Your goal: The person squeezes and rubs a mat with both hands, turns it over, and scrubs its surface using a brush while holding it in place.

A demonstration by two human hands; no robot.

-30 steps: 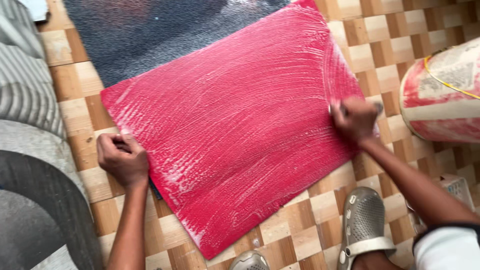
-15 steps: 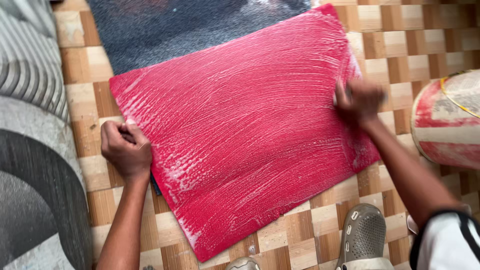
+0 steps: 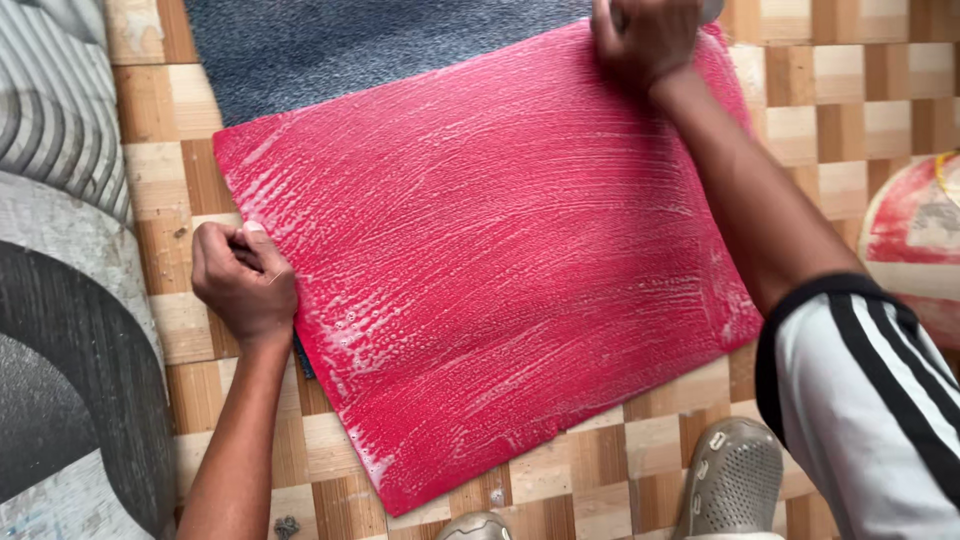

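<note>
My left hand [image 3: 243,282] is closed on the left edge of the soapy red mat [image 3: 480,270], which lies flat on the checkered floor [image 3: 830,90]. My right hand [image 3: 645,35] is closed on some pale thing at the far corner; I cannot tell what. I judge this is the scrubbing step; next needs long strokes. A red-and-white sack [image 3: 915,240] lies well to the right.

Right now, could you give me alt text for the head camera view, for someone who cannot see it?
A soapy red mat lies on a checkered floor. The left hand grips the mat's left edge, and the right hand presses on its far corner. A grey clog shows below.
</note>
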